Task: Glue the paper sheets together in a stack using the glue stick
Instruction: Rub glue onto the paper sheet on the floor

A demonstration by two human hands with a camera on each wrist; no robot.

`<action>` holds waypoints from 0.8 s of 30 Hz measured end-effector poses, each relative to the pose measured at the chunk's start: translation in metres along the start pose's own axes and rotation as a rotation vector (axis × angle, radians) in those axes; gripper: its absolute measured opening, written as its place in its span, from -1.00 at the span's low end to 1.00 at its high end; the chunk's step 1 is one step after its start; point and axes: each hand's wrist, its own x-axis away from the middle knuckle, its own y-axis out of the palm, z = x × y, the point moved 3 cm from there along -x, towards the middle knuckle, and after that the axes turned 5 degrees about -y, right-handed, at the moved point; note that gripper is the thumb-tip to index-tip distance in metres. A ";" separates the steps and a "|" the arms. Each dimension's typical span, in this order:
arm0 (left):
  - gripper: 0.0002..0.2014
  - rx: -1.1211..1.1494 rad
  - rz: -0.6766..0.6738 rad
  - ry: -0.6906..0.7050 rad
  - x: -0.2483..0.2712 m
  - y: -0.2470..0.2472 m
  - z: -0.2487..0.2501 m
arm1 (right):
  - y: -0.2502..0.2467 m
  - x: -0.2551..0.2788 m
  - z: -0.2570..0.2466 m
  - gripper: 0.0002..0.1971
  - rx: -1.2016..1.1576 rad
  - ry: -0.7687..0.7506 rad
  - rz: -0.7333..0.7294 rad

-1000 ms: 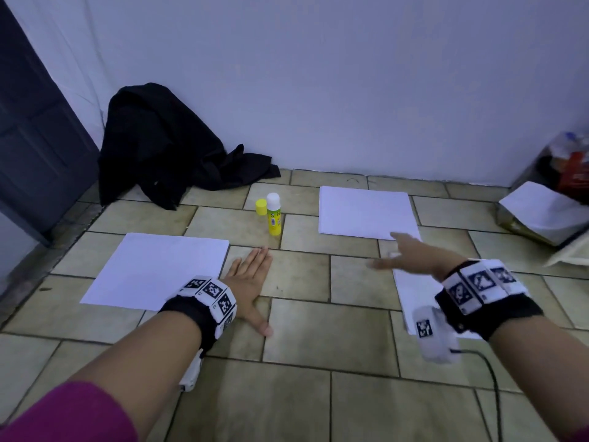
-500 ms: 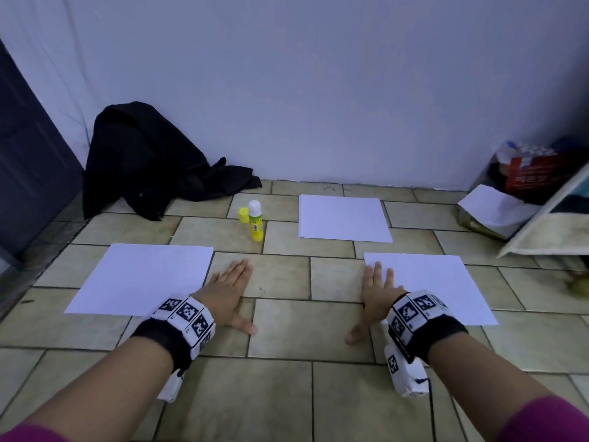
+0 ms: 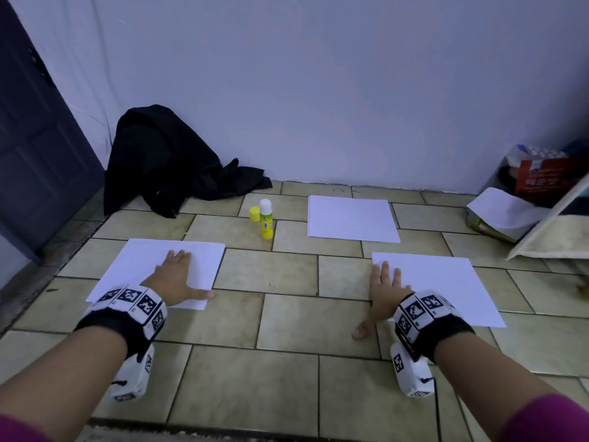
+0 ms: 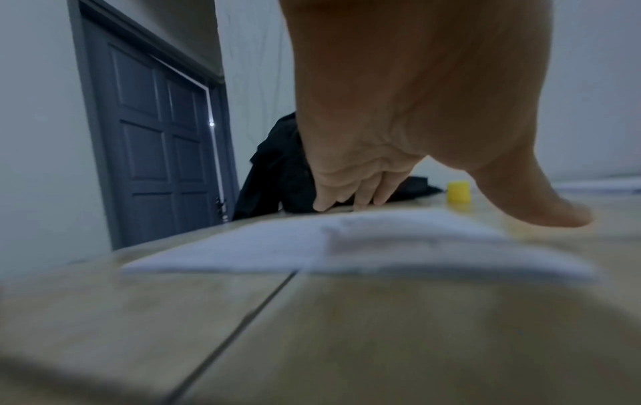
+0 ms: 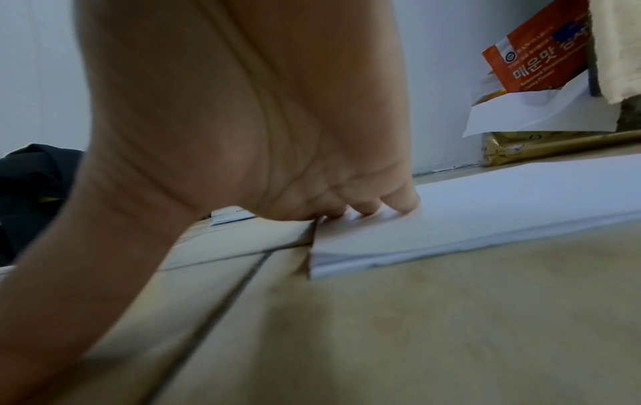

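Two hands lie flat, each on its own white paper. Your left hand (image 3: 173, 277) rests palm down on the left sheet (image 3: 137, 266), fingers straight and together, thumb spread out over the sheet's near edge, grasping nothing. Your right hand (image 3: 384, 290) is also spread flat with nothing held: its fingertips (image 5: 402, 204) press the near left corner of the right sheet (image 3: 446, 282), while the thumb lies on the bare floor tile (image 3: 287, 317) between your hands. Both sheets are plain, unmarked and flat on the tiles; from the right wrist view the right one looks like more than one layer at its corner.

A third white sheet (image 3: 350, 218) lies beyond your right hand, near the wall, so you have three paper spots in all. One glue stick (image 3: 266, 220), yellow-green with a white tip, stands upright beyond the gap between your hands, with its one yellow cap (image 3: 254, 214) off and just beside it. Past your left hand, a black cloth (image 3: 165, 161) is heaped against the wall.
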 end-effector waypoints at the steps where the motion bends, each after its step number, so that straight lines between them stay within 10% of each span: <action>1: 0.09 -0.012 -0.015 -0.010 0.000 0.006 -0.004 | 0.000 0.000 0.000 0.57 -0.003 0.000 0.001; 12: -0.24 0.095 0.019 0.035 -0.001 0.019 -0.018 | 0.000 0.001 0.000 0.55 -0.011 -0.011 0.009; 18: -0.82 0.140 0.559 0.041 0.027 -0.023 0.010 | 0.000 0.000 0.000 0.55 -0.016 -0.006 0.020; 24: -0.62 -0.094 0.358 0.206 0.063 -0.017 0.111 | -0.001 0.000 0.000 0.55 0.006 0.000 0.025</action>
